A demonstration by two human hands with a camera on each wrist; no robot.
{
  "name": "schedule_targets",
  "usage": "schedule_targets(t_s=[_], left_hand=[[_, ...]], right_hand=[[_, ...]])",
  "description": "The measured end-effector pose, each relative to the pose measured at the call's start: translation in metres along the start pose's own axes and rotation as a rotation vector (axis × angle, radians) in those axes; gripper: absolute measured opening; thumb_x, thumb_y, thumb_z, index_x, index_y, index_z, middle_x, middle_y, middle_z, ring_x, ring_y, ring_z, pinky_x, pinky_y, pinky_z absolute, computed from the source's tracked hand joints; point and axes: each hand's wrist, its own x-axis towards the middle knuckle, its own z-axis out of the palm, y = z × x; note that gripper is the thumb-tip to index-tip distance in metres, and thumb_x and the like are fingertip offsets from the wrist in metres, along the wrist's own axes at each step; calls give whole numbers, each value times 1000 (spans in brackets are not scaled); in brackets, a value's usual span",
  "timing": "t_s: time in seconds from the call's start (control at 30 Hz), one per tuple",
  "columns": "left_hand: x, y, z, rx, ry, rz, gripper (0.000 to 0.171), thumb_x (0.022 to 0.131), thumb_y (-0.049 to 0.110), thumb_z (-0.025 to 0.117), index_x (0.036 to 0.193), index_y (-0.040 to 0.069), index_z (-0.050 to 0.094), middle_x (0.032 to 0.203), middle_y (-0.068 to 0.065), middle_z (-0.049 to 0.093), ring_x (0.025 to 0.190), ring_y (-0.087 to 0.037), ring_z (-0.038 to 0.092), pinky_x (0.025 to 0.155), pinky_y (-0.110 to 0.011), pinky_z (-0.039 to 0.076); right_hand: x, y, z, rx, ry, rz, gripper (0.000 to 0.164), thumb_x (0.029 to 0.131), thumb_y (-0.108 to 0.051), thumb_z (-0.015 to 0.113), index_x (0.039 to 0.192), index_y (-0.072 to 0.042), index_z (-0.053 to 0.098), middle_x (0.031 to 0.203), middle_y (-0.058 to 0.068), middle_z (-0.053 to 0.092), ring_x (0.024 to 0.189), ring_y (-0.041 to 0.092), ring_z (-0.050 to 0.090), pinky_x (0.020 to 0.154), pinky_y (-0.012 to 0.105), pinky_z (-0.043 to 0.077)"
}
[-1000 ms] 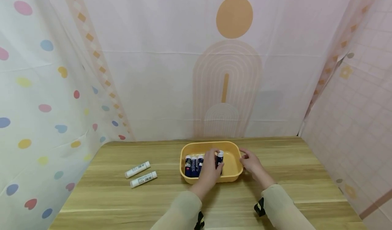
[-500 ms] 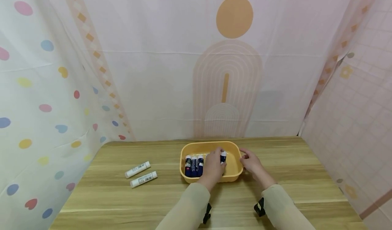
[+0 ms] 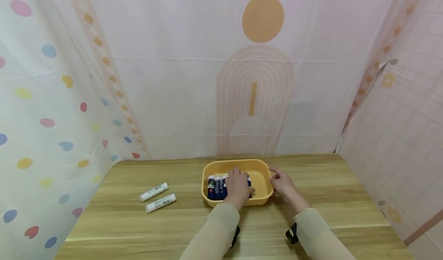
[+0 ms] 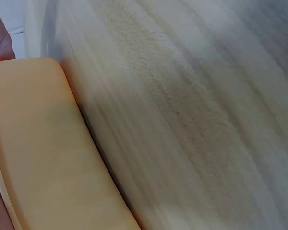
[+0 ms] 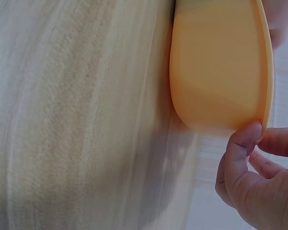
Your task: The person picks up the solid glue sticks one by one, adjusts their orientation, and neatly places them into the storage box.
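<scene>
My left hand (image 3: 237,186) is down inside a yellow plastic basket (image 3: 260,201), over a row of glue sticks. Its fingers spread across them, and the thumb lies by the right end of the row. Navy glue sticks (image 3: 218,188) with white caps show left of the hand; part of another glue stick (image 3: 249,182) shows between index finger and thumb. The palm hides the rest, so I cannot tell whether the fingers grip one. My right hand (image 3: 283,183) pinches the basket's right rim. In the right wrist view, the right hand's (image 5: 261,177) thumb and fingers meet at the basket's (image 5: 218,67) edge.
Two white glue sticks lie on the wooden table (image 3: 121,229) left of the basket, one (image 3: 154,192) behind the other (image 3: 160,203). A patterned curtain (image 3: 173,98) hangs along the back edge and both sides. The basket's wall (image 4: 53,139) fills the left wrist view's left side.
A second ago my left hand pinched one navy glue stick upright in the basket. It moved right with it, then back slightly left and lower over the row. The right hand stayed on the rim.
</scene>
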Motion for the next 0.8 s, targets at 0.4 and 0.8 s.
schedule_targets(t_s=[0.4,0.8], left_hand=[[-1,-7,0,-78,2,14,44,83,45,69,119,20,67,106,-6,50,99,-25,41,80,-44,41],[-14,-49,-32,-362,233,126,33,86,20,67,118,15,65,110,-7,58,103,-27,55,84,-45,47]], right_hand=[[1,2,2,-9,-4,5,45,92,3,49,137,-2,46,90,9,47,64,15,48,54,28,47],[0,1,0,5,-16,-7,46,91,4,48,137,0,45,91,10,47,65,15,47,55,28,47]])
